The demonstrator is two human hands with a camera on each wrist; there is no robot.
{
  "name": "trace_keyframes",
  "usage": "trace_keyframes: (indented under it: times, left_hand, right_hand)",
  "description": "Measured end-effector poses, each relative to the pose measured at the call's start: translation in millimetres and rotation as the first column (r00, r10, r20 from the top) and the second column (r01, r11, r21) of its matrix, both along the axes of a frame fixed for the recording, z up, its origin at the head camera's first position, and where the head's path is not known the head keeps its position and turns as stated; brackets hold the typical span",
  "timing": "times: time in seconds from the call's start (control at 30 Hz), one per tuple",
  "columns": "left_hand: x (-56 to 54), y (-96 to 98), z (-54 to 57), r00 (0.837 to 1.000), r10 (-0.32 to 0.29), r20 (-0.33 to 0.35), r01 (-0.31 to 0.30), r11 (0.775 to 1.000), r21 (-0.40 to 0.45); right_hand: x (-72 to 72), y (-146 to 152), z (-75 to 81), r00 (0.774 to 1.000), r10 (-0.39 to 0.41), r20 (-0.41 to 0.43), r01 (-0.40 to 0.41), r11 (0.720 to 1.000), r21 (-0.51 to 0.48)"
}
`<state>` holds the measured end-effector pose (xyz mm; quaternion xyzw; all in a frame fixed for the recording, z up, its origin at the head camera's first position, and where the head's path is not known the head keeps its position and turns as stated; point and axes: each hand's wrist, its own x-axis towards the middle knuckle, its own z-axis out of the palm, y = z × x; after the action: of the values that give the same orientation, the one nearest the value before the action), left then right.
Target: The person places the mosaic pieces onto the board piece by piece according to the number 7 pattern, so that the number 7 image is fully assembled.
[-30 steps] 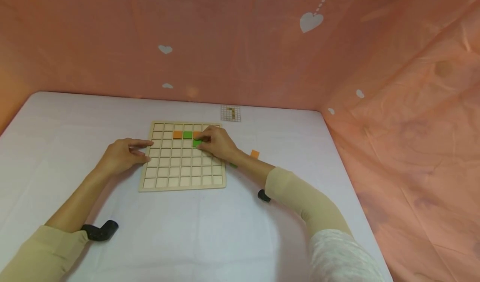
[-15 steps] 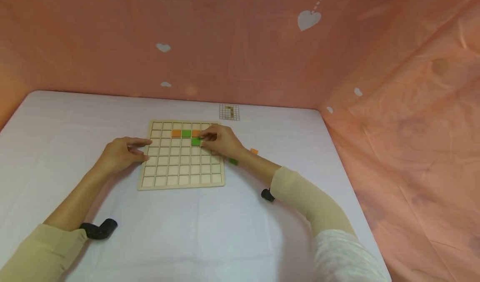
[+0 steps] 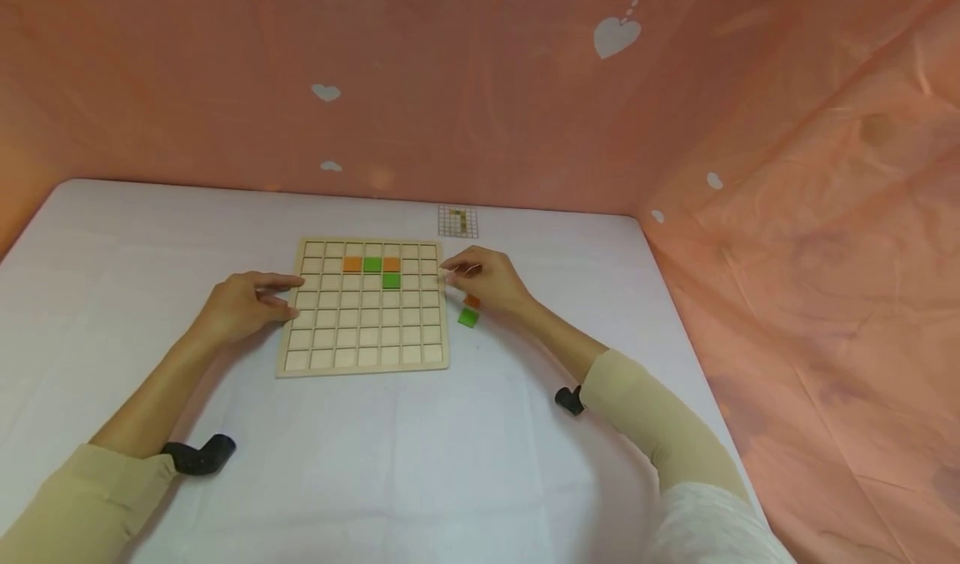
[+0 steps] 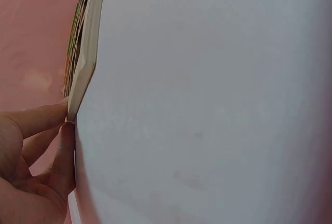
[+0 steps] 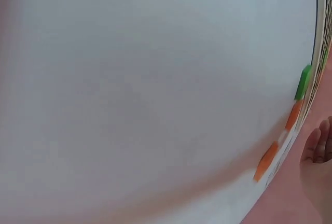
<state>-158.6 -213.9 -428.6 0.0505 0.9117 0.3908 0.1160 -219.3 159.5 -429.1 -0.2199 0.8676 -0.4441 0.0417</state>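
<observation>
In the head view my left hand (image 3: 243,306) touches the left edge of a wooden grid board (image 3: 341,362) with index finger and thumb set apart. The left wrist view shows those fingertips (image 4: 66,130) against the board's edge (image 4: 91,53). Two orange tiles (image 3: 352,264) and a green tile (image 3: 372,265) sit in one row, with another green tile (image 3: 392,281) below the right-hand orange one. My right hand (image 3: 491,281) is just right of the board, holding no visible tile. Near it lie a loose green tile (image 3: 468,317) and an orange tile (image 3: 471,301).
A small printed grid card (image 3: 457,222) lies behind the board. Another loose orange tile (image 5: 266,161) shows in the right wrist view. An orange cloth (image 3: 465,89) with hearts hangs behind the white table (image 3: 360,464).
My right hand has moved right, off the placed green tile and away from the board's cells. The loose tiles at the right are now more exposed. My left hand has stayed in place.
</observation>
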Motion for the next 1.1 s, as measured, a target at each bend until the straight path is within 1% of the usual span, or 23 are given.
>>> trace_keyframes:
  times: [0.33, 0.53, 0.73, 0.93, 1.1]
  left_hand:
    - [-0.9, 0.9, -0.5, 1.000, 0.000, -0.015, 0.000, 1.000, -0.009]
    - [-1.9, -0.5, 0.3, 1.000, -0.001, -0.007, 0.001, 1.000, -0.004]
    - [0.6, 0.1, 1.6, 1.000, 0.004, -0.002, -0.004, 1.000, -0.003]
    - [1.8, -1.4, 1.2, 1.000, 0.003, 0.001, -0.003, 1.000, -0.005]
    - [2.1, -0.7, 1.9, 1.000, -0.008, -0.008, 0.008, 1.000, -0.003]
  right_hand:
    - [13.0, 39.3, -4.4, 0.996, -0.081, 0.026, 0.081, 0.996, 0.032]
    - [18.7, 57.0, -7.7, 0.993, -0.114, 0.034, 0.112, 0.992, 0.049]
    - [25.0, 70.6, -13.1, 0.988, -0.149, 0.038, 0.146, 0.986, 0.084]
    - [32.1, 81.3, -19.2, 0.987, -0.159, 0.037, 0.152, 0.978, 0.145]
    - [38.9, 84.3, -22.2, 0.983, -0.182, 0.019, 0.177, 0.973, 0.147]
